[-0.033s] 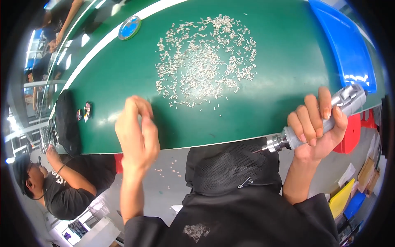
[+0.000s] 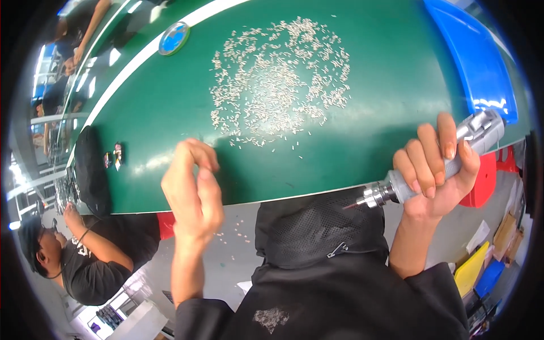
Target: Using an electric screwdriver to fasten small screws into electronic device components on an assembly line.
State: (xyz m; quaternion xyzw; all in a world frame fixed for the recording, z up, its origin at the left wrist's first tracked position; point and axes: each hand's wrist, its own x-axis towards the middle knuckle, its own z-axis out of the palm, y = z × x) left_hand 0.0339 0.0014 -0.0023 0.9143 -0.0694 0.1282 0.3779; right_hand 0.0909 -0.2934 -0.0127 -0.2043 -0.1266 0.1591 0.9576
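Note:
My right hand (image 2: pixel 433 167) is wrapped round a grey and silver rotary tool (image 2: pixel 405 184), held above the table's near right edge. A thin bit sticks out of its chuck and points left. My left hand (image 2: pixel 194 184) hovers over the near table edge, with its fingers curled in and the thumb close to them. Whatever it may pinch is hidden or too small to see. Beyond both hands, many small pale rod-shaped pieces (image 2: pixel 275 96) lie scattered over the green table (image 2: pixel 391 85).
A round dish with blue contents (image 2: pixel 174 38) stands at the far left. A blue tray (image 2: pixel 481 62) is at the right. A black pouch-like thing (image 2: pixel 92 170) and small dark items (image 2: pixel 118 154) lie left. Another person (image 2: pixel 93 255) sits at left; a red stool (image 2: pixel 481 184) stands right.
My left hand has shifted slightly right and nearer to me. The right hand keeps its grip on the rotary tool, and the whole view has moved a little.

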